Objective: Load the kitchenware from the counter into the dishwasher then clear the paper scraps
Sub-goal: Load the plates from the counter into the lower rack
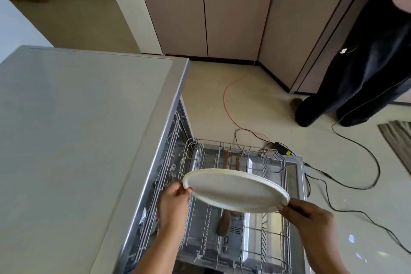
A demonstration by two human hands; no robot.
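Grey matte counter [77,129] ran left of the pulled-out wire dishwasher rack [206,224]. Above that rack the left hand [173,204] pinched one rim of a round white plate [233,191], held nearly level. The right hand [311,218] pinched the opposite rim. It looked stiff, light and smooth, possibly plastic, best gripped at the rims. A brown-handled utensil [223,223] lay in the rack beneath.

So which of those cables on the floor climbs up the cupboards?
The thin orange cable: it rises along the cupboard front. The black cables stay flat on the floor.
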